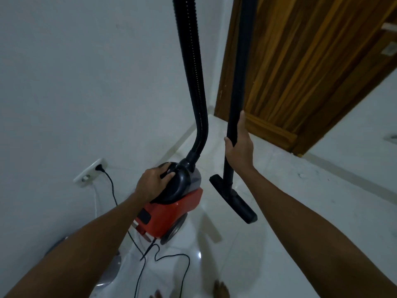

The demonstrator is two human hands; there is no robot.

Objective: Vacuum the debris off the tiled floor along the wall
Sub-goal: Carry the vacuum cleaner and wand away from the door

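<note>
A red and black canister vacuum [171,211] sits on the white tiled floor [279,244] close to the left wall. My left hand [153,181] grips its black carry handle on top. A ribbed black hose [193,82] rises from the canister out of the top of the view. My right hand [239,147] holds the black wand [236,93], thumb on one side and fingers round the other. The flat floor nozzle [234,200] hangs at the wand's lower end, just right of the canister. Small dark specks of debris [300,175] lie along the right wall's base.
A white wall socket [91,173] on the left wall holds the vacuum's plug; the black cord [163,259] loops over the floor behind the canister. A wooden door [300,72] stands at the far corner. My bare toes [219,290] show at the bottom edge.
</note>
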